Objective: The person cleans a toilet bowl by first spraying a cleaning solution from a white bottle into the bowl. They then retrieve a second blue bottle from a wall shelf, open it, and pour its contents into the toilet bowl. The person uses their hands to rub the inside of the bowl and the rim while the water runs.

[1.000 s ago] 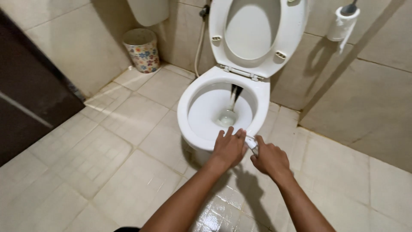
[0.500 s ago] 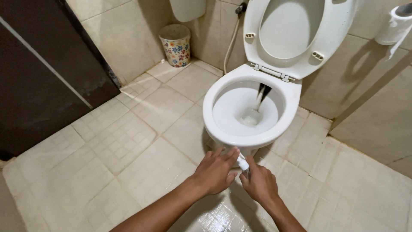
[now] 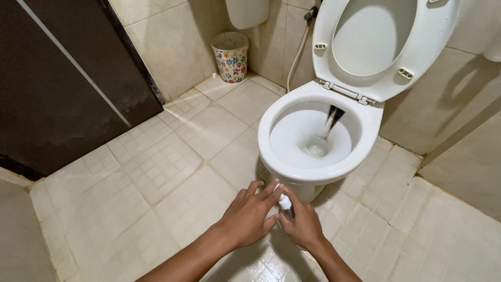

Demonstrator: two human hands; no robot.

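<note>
Your right hand (image 3: pixel 304 225) was closed around a small white spray bottle (image 3: pixel 284 201), holding it upright low in front of the toilet bowl (image 3: pixel 313 175), just above the wet floor tiles (image 3: pixel 172 172). Your left hand (image 3: pixel 249 215) lay just beside it on the left, fingers loosely spread, fingertips touching the bottle's white top (the body below was mostly hidden by your right hand). The bottle's long axis ran vertical, between both hands, the right gripping nearer.
</note>
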